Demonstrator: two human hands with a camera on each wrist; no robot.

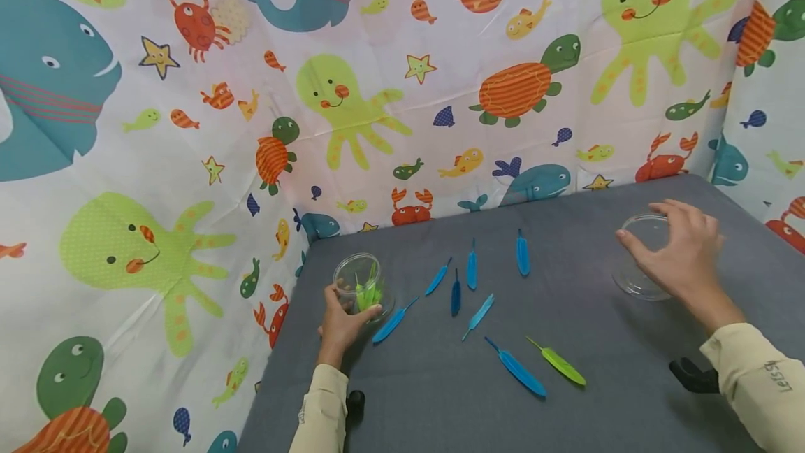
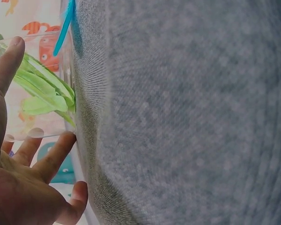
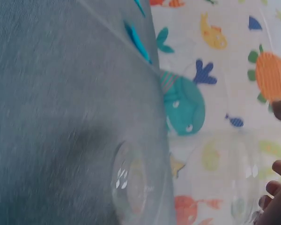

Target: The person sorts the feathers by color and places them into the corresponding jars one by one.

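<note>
At the left of the table, my left hand holds a clear plastic cup, thumb on one side and fingers on the other. Several green feathers stand inside it, seen also in the left wrist view. At the right, my right hand is spread around the rim of a second clear cup, which stands on the table. The right wrist view shows this cup with a gap between its rim and the fingers. No feathers show in it.
Several blue feathers lie scattered mid-table, among them a large one near the front and one farther back. A single green feather lies beside the large blue one. Sea-animal cloth hangs behind the grey table.
</note>
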